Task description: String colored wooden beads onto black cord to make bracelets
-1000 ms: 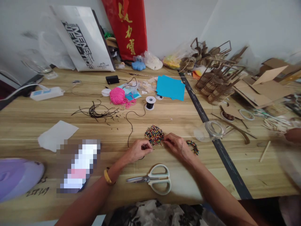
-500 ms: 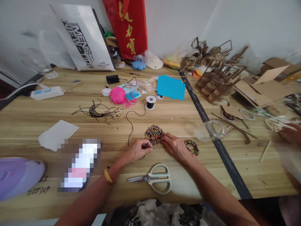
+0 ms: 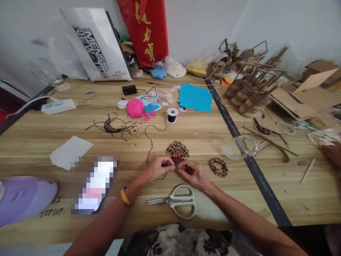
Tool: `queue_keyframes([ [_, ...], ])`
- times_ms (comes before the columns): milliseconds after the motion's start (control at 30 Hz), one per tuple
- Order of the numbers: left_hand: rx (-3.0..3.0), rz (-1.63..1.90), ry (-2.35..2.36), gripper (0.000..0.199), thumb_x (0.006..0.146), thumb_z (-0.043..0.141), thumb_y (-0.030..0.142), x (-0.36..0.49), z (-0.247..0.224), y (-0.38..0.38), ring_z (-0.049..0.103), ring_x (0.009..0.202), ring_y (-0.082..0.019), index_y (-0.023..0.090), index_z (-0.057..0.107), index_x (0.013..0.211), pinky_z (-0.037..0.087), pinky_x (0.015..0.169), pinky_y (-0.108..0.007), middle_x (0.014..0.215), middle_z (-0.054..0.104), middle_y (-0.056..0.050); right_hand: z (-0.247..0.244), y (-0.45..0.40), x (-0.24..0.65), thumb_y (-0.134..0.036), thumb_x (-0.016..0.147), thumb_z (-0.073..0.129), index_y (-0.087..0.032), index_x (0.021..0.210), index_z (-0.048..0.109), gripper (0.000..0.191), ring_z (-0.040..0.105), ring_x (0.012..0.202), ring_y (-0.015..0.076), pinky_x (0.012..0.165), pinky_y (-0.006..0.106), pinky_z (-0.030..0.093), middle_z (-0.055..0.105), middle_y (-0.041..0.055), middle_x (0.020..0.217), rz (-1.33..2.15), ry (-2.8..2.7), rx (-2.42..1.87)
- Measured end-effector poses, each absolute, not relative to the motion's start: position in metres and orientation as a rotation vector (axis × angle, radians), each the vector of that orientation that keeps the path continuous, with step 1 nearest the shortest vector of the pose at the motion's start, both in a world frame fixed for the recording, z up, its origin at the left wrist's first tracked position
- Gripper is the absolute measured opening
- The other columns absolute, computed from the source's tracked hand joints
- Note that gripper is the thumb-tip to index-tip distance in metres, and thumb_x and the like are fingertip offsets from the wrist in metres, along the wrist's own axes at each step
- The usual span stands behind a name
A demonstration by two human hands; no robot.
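My left hand (image 3: 157,168) is closed in a pinch on a black cord (image 3: 151,142), which runs from a white-flanged spool (image 3: 172,116) and passes under the palm. Facing it, my right hand (image 3: 194,173) has thumb and forefinger pressed together close to the left fingertips. Whatever lies in that pinch is too small to make out. Just beyond both hands is a pile of small multicoloured beads (image 3: 177,151). To the right lies a coiled string of similar beads (image 3: 218,167). White-handled scissors (image 3: 183,201) rest on the table in front of me.
A phone (image 3: 96,186), white paper (image 3: 70,152) and a purple object (image 3: 26,199) lie left. Behind are cut black cords (image 3: 114,125), pink yarn (image 3: 135,108) and blue sheets (image 3: 195,97). Small baskets (image 3: 243,96) and a clear container (image 3: 241,146) stand right. Another person's hand (image 3: 333,154) shows at the right edge.
My right hand has moved left and toward me, from the edge of the bead pile to the left fingertips. The left hand stays nearly in place. The whole view has shifted slightly.
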State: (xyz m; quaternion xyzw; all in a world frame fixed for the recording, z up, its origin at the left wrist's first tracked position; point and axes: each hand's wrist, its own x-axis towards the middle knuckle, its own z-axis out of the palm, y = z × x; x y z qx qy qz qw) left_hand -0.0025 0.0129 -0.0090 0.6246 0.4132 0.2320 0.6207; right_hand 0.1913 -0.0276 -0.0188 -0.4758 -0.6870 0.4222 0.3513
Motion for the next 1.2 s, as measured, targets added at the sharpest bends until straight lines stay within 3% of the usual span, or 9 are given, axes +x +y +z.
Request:
queue_keyframes([
  [300, 1.463, 0.525, 0.935, 0.019, 0.074, 0.062, 0.029, -0.004, -0.014, 0.013, 0.046, 0.055, -0.008, 0.011, 0.062, 0.076, 0.037, 0.053, -0.02, 0.061, 0.054, 0.001, -0.029, -0.023, 0.191, -0.026, 0.08, 0.06, -0.015, 0.082, 0.063, 0.012, 0.053, 0.06, 0.0103, 0.053, 0.019, 0.041, 0.061, 0.0022, 0.07, 1.26, -1.673, -1.213],
  [800, 1.475, 0.53, 0.943, 0.016, 0.074, 0.062, 0.027, -0.002, -0.016, 0.013, 0.047, 0.056, -0.009, 0.011, 0.06, 0.074, 0.037, 0.054, -0.02, 0.062, 0.054, 0.001, -0.016, -0.005, 0.196, -0.019, 0.085, 0.05, -0.016, 0.083, 0.06, 0.011, 0.051, 0.061, 0.0106, 0.057, 0.02, 0.04, 0.059, 0.0018, 0.072, 0.836, -2.078, -1.104],
  [1200, 1.436, 0.522, 0.932, 0.017, 0.074, 0.062, 0.027, -0.003, -0.015, 0.013, 0.046, 0.053, -0.008, 0.011, 0.06, 0.077, 0.037, 0.05, -0.019, 0.059, 0.051, 0.002, -0.018, -0.013, 0.192, -0.03, 0.08, 0.061, -0.014, 0.081, 0.062, 0.016, 0.047, 0.055, 0.0082, 0.05, 0.019, 0.037, 0.06, 0.0004, 0.068, 1.263, -1.725, -1.159],
])
